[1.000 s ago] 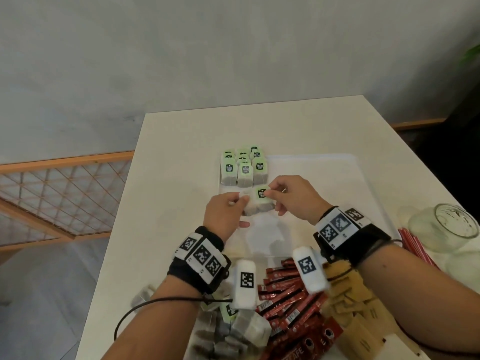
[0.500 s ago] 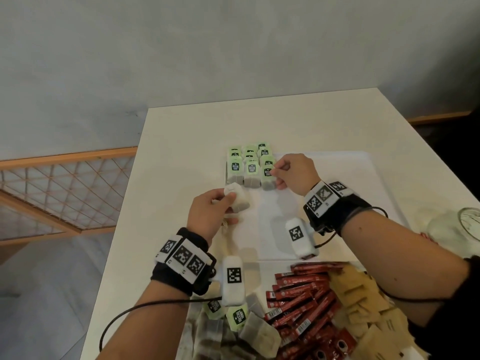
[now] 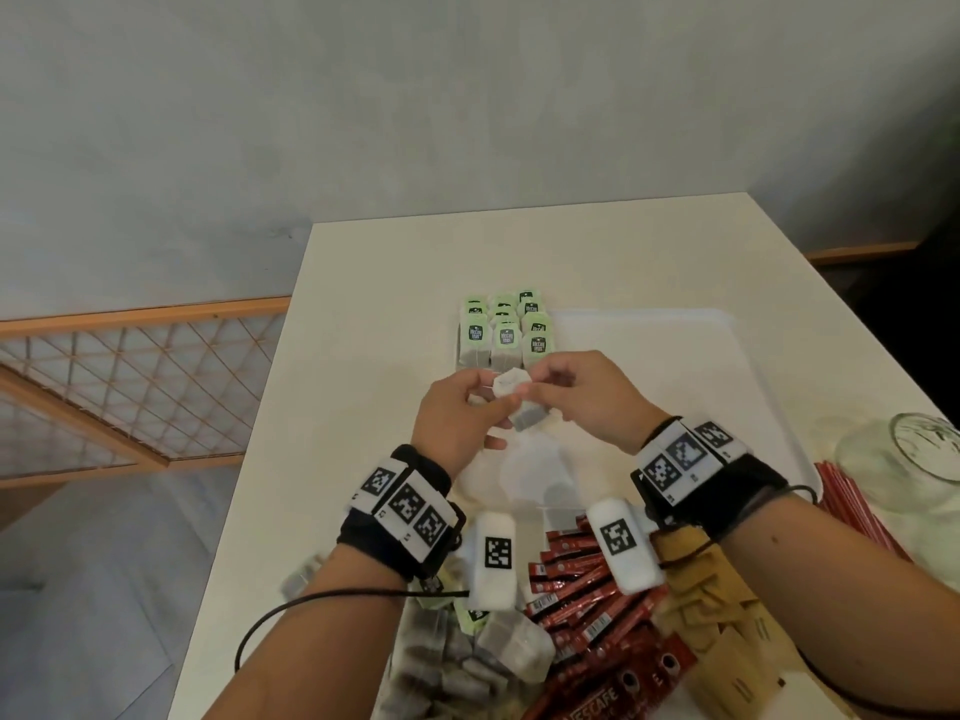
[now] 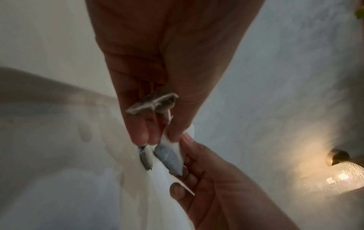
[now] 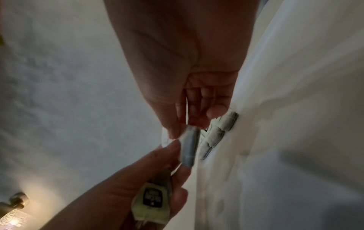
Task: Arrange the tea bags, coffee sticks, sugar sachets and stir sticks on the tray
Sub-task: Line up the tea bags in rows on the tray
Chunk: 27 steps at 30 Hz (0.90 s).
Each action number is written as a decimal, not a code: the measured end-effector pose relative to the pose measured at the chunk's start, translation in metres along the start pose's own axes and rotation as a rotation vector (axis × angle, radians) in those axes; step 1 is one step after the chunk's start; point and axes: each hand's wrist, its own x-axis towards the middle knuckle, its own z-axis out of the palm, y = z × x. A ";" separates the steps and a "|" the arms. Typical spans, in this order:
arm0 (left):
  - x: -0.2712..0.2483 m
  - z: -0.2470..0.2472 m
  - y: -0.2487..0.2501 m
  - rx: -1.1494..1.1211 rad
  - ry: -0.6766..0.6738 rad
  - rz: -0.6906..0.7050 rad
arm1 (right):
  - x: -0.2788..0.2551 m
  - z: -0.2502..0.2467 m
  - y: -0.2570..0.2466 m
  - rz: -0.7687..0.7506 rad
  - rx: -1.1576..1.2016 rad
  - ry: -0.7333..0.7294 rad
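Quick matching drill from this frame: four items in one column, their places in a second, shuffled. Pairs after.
Things:
1. tea bag rows
2. coffee sticks
3. stir sticks
4. loose tea bag

Places:
A. pinched between left hand and right hand, above the tray
B. beside the glass jar, at the tray's right edge
C. lined up at the tray's far left corner
D. red pile near the person, between the two wrists

Pairs: 1-C, 2-D, 3-B, 4-A
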 end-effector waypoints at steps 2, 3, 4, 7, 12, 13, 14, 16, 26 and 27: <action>-0.002 0.002 0.000 0.064 0.083 0.026 | -0.003 0.002 0.001 -0.014 -0.021 0.093; -0.004 0.003 0.000 0.097 0.132 0.044 | -0.004 0.002 0.001 -0.020 -0.045 0.142; -0.005 0.004 0.000 0.124 0.162 0.062 | -0.006 0.002 0.001 -0.027 -0.074 0.183; -0.011 0.012 0.002 0.148 0.121 0.071 | -0.011 0.005 -0.002 -0.074 -0.139 0.199; -0.011 0.016 0.004 0.071 0.087 0.022 | -0.016 0.013 -0.007 -0.108 -0.163 0.159; -0.009 0.015 0.004 0.067 0.098 0.013 | -0.016 0.014 -0.007 -0.110 -0.163 0.151; -0.007 0.014 0.004 0.074 0.109 0.006 | -0.017 0.014 -0.008 -0.111 -0.160 0.145; -0.002 0.011 0.002 0.104 0.114 -0.005 | -0.017 0.015 -0.009 -0.111 -0.155 0.145; 0.013 -0.002 -0.009 0.191 -0.003 -0.048 | 0.017 0.008 -0.002 -0.025 -0.098 0.022; 0.015 -0.004 -0.010 0.184 0.007 -0.063 | 0.022 0.008 -0.001 -0.014 -0.112 0.030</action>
